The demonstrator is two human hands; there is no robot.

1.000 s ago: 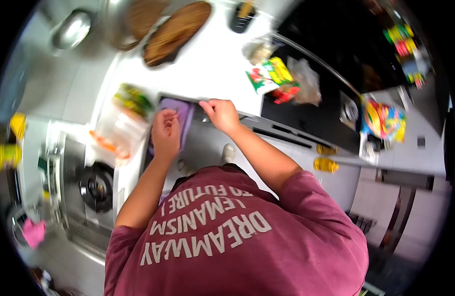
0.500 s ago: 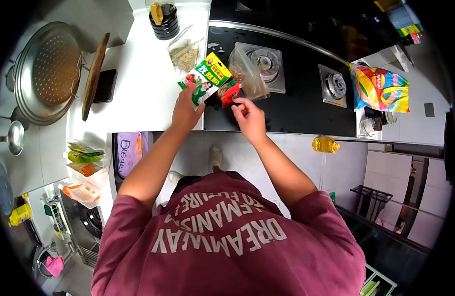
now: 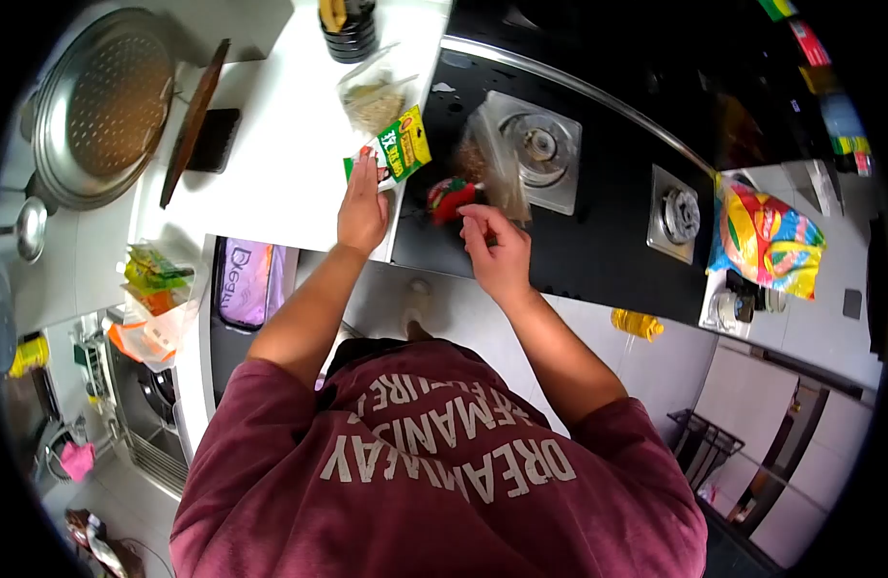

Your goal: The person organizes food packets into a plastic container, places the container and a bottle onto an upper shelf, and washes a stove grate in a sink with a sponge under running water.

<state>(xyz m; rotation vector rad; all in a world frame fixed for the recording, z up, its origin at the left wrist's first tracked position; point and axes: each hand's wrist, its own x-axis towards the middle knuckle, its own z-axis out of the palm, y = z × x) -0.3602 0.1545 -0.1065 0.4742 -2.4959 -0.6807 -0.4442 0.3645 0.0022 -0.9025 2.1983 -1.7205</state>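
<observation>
A green, white and yellow seasoning packet (image 3: 398,146) lies on the white counter near the stovetop's edge. My left hand (image 3: 363,214) rests on its lower left part, fingers stretched out flat. On the black stovetop, my right hand (image 3: 500,252) is closed, its thumb and fingertips pinched at the edge of a small red packet (image 3: 451,198). That packet is slightly blurred and its lettering cannot be read. Right behind it lies a clear plastic bag (image 3: 497,164) with brown contents, against the near burner. Another clear bag (image 3: 375,101) of pale dry pieces sits beyond the seasoning packet.
Two gas burners, the nearer burner (image 3: 540,144) and a farther one (image 3: 679,214), are set into the stovetop. A colourful bag (image 3: 767,231) stands at the right end. Stacked black containers (image 3: 348,37) stand at the back. A steamer pan (image 3: 117,111) hangs left.
My left hand has flattened on the seasoning packet, which now lies farther left, away from the red packet. My right hand stays by the red packet. The whole view has tilted.
</observation>
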